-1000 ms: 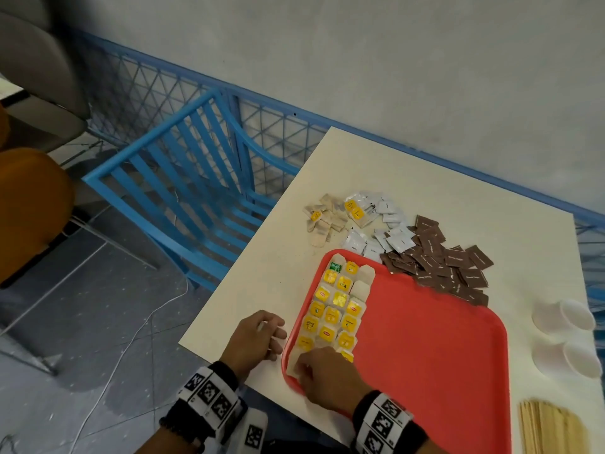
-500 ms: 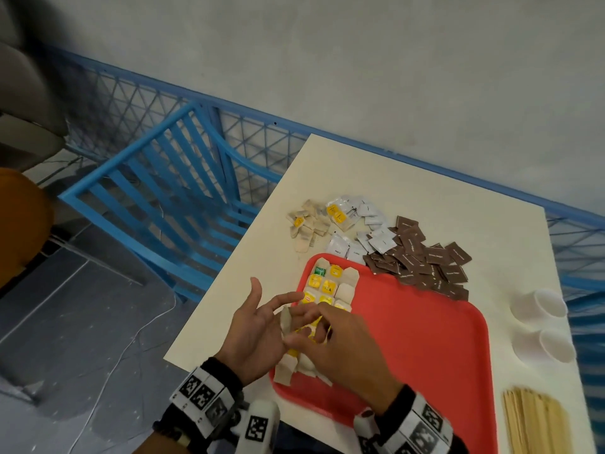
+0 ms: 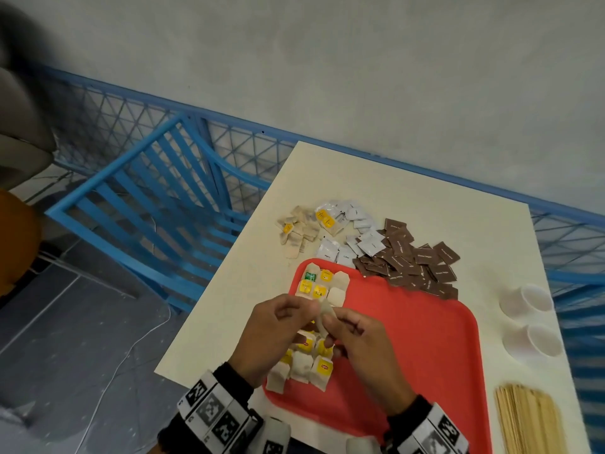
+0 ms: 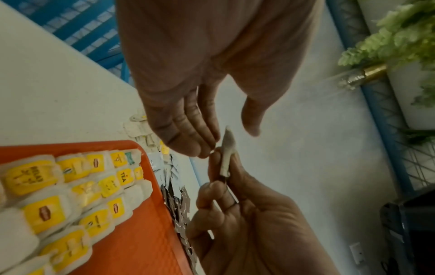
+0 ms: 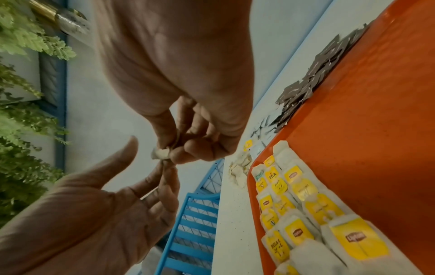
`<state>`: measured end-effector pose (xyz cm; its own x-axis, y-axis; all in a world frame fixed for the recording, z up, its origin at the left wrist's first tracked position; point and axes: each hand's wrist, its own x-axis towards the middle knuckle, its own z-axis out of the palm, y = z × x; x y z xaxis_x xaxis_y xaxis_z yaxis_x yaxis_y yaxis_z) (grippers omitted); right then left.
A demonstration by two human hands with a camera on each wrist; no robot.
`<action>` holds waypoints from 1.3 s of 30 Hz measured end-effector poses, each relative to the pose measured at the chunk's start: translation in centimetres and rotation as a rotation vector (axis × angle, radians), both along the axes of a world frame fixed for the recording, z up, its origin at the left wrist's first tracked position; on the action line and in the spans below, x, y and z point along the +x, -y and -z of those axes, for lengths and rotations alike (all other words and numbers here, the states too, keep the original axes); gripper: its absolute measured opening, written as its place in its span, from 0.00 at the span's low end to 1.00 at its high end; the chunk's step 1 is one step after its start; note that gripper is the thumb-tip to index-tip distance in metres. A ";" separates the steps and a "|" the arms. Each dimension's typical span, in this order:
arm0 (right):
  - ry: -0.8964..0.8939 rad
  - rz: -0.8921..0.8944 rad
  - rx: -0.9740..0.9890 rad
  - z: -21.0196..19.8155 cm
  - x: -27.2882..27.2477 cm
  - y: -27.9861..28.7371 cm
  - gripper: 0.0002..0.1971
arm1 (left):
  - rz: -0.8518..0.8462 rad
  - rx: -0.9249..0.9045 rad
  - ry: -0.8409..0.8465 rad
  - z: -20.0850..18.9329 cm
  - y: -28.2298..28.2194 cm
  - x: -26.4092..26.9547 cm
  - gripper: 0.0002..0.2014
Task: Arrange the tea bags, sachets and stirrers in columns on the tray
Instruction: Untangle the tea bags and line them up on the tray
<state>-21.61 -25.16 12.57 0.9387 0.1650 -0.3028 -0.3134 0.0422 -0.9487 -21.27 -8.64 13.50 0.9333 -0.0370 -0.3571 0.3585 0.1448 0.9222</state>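
A red tray (image 3: 409, 339) lies on the cream table, with tea bags (image 3: 319, 290) laid in columns along its left side; most have yellow tags. Both hands are raised above those columns. My right hand (image 3: 340, 322) pinches one pale tea bag (image 3: 325, 314) between thumb and fingers, seen edge-on in the left wrist view (image 4: 227, 148). My left hand (image 3: 288, 317) has straight fingers (image 5: 168, 167) touching the bag's lower end, thumb held apart. Beyond the tray lie loose tea bags (image 3: 298, 231), white sachets (image 3: 360, 237) and brown sachets (image 3: 412, 260). Wooden stirrers (image 3: 527, 417) lie at the right front.
Two white cups (image 3: 527, 303) lie on their sides right of the tray. A blue metal railing (image 3: 147, 198) stands off the table's left edge, and the table's near left corner is just beside my left hand. A grey wall runs behind.
My right hand has lifted off the near tea bags with one bag pinched. My left hand rose from the table beside the tray to meet it.
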 end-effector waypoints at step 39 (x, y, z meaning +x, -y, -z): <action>0.241 0.056 0.145 -2.8 1.8 0.3 0.07 | 0.184 0.580 0.506 -4.9 -2.0 1.8 0.01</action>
